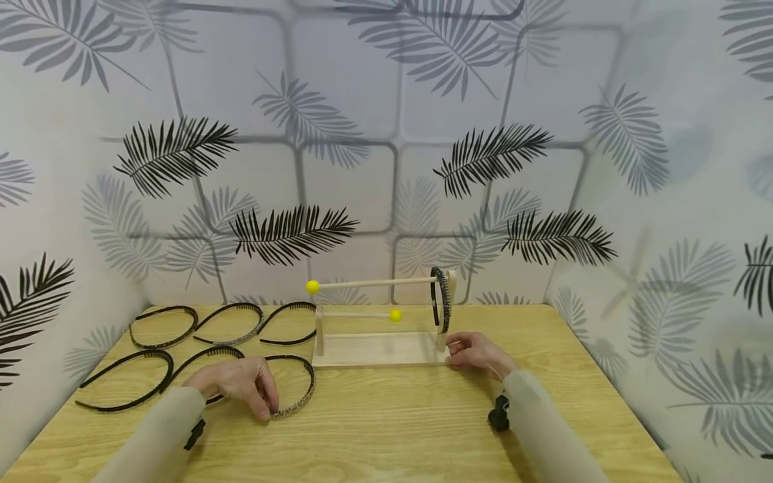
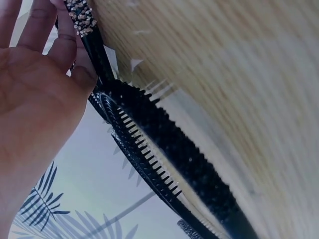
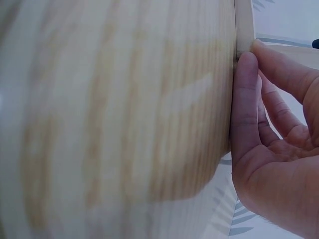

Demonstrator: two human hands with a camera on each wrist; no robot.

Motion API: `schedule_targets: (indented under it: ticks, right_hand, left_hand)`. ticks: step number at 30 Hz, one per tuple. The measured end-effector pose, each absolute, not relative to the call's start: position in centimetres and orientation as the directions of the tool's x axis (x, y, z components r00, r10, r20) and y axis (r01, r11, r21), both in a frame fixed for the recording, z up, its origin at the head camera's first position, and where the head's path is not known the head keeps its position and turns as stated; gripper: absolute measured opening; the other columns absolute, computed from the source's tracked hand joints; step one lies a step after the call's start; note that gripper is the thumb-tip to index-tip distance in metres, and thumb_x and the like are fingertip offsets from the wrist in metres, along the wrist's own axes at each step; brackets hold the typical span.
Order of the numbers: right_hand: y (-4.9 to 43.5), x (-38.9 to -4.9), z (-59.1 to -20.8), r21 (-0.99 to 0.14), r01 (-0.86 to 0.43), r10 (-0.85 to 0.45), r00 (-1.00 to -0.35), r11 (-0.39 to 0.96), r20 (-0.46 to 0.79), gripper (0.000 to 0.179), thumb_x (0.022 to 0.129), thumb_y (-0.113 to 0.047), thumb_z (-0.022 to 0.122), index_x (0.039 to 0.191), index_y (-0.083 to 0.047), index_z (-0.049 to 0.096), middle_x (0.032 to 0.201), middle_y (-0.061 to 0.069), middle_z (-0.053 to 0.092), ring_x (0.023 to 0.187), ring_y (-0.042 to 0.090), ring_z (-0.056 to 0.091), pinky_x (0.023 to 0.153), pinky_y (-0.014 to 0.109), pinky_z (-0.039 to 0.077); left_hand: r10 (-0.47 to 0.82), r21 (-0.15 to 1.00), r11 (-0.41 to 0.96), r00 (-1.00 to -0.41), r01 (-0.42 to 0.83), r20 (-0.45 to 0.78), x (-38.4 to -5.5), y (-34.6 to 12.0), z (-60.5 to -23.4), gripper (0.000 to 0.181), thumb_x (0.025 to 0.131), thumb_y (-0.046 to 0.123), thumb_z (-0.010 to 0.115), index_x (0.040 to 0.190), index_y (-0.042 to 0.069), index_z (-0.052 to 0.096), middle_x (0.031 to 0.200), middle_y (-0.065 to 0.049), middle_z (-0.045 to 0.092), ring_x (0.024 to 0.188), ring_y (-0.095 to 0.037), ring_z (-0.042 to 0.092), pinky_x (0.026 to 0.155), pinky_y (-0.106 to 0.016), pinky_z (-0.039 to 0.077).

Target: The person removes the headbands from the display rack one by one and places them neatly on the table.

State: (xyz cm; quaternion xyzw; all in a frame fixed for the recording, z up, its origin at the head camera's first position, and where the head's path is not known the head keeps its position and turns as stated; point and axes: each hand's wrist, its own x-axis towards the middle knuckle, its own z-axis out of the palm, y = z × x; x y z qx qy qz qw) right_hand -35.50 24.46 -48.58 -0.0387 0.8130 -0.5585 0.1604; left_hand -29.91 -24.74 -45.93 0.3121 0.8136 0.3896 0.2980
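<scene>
My left hand [image 1: 244, 386] pinches the near end of a stone-studded headband [image 1: 306, 396], which lies on the table left of the wooden rack. In the left wrist view the fingers [image 2: 65, 37] are behind the headband's chip-covered stretch [image 2: 82, 19]. A wooden display rack [image 1: 380, 350] has two horizontal rods with yellow ball ends. One dark beaded headband [image 1: 445, 302] hangs at the right end of its upper rod. My right hand [image 1: 480, 355] grips the right edge of the rack's base, thumb and fingers against the board [image 3: 244, 25] in the right wrist view.
Several more dark headbands lie in two rows on the left of the wooden table [image 1: 392, 429], among them a black one [image 1: 166, 372] at the front left and one [image 1: 193, 322] at the back. A leaf-patterned wall covering [image 1: 362, 188] stands behind the table.
</scene>
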Motion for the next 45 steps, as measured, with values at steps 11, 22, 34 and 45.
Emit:
schedule_targets:
  ticks: [11,22,34,45]
  right_hand:
    - [24.3,-35.4,-49.0,-0.915,0.109,-0.251,-0.943,0.389,-0.219,0.046,0.084,0.006,0.071,0.126,0.007,0.055,0.094,0.009,0.062,0.077,0.013,0.063,0.071,0.027,0.058]
    - [24.0,-34.9,-49.3,-0.913,0.127,-0.244,-0.941,0.387,-0.235,0.044,0.085,0.004,0.072,0.126,0.005,0.055,0.095,0.008,0.060,0.076,0.013,0.062,0.071,0.028,0.058]
    - [24.4,-34.9,-49.1,-0.921,0.122,-0.234,-0.947,0.369,-0.219,0.044,0.085,0.006,0.070,0.126,0.007,0.055,0.095,0.010,0.059,0.077,0.013,0.062,0.073,0.029,0.059]
    - [24.5,-35.3,-48.6,-0.920,0.117,-0.237,-0.947,0.374,-0.217,0.043,0.085,0.007,0.070,0.125,0.007,0.055,0.094,0.009,0.059,0.077,0.014,0.061,0.072,0.028,0.058]
  left_hand:
    - [0.639,0.833,0.489,-0.757,0.261,-0.138,-29.7,-23.8,-46.6,0.023,0.086,0.021,0.077,0.099,0.003,0.076,0.091,-0.011,0.074,0.081,-0.018,0.068,0.075,-0.028,0.055]
    - [0.541,0.862,0.417,-0.841,0.288,0.019,-29.4,-19.4,-46.1,0.030,0.095,0.027,0.065,0.105,0.000,0.072,0.090,-0.021,0.069,0.073,-0.018,0.062,0.068,-0.041,0.056]
    - [0.463,0.891,0.353,-0.881,0.287,0.100,-29.9,-14.9,-45.5,0.026,0.097,0.031,0.063,0.099,0.007,0.072,0.084,-0.025,0.066,0.077,-0.043,0.062,0.066,-0.046,0.056]
    - [0.435,0.895,0.303,-0.883,0.327,0.175,-30.7,-11.3,-45.0,0.021,0.097,0.030,0.063,0.100,0.012,0.073,0.087,-0.024,0.069,0.079,-0.040,0.066,0.073,-0.051,0.055]
